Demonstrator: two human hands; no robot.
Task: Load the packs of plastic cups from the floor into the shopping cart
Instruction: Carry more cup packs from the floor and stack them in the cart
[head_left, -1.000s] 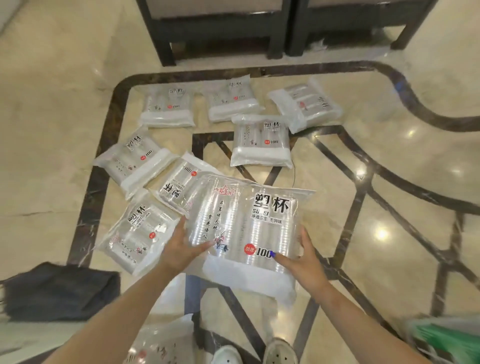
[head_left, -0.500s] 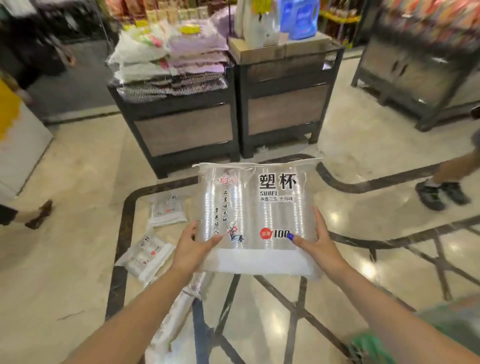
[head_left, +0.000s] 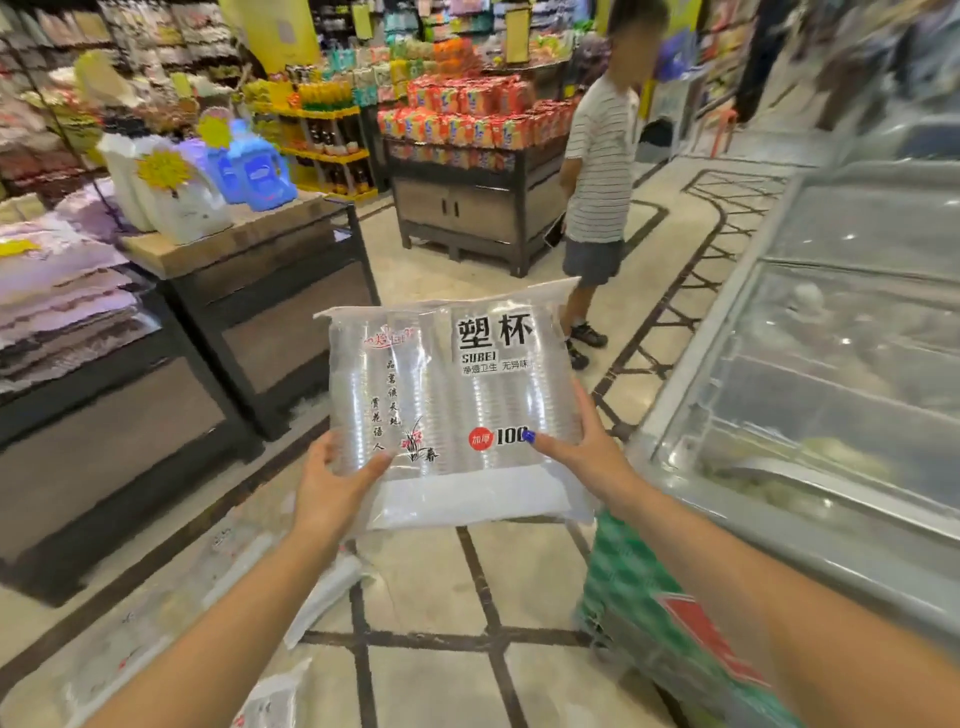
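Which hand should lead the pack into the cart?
Right. Both hands grip the pack, but the right hand is on the side of the green cart, low right.

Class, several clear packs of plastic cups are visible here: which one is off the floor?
The clear plastic pack of cups with black lettering, held up by the left hand and right hand; the other packs lie on the floor.
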